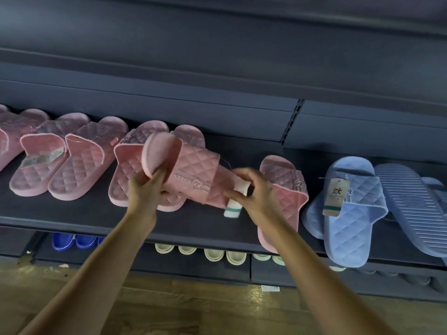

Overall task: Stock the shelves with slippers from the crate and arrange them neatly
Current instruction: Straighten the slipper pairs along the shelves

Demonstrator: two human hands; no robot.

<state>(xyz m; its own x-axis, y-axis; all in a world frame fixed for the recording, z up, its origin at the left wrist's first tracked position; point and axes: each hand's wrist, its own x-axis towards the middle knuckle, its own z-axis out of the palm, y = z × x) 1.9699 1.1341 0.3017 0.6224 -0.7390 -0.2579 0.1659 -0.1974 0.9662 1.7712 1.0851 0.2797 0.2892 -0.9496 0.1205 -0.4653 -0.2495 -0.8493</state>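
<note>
Slipper [193, 175] above shelf [72, 213]; left grip [145, 192] clamped on it, right grip [254, 192] pinching tag [232, 209].

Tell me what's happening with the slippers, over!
Left hand grips one end of pink quilted rubber slipper, right hand pinches other end by white paper tag. Held above dark shelf, not placed. Lone pink slipper beside overhangs shelf edge.

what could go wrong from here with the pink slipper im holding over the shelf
The lone pink slipper beside the right hand overhangs the shelf edge; a bump could tip it off. The held pink slipper, gripped also by the left hand, hangs over a shelved pink pair and might shove it crooked when set down.
</note>
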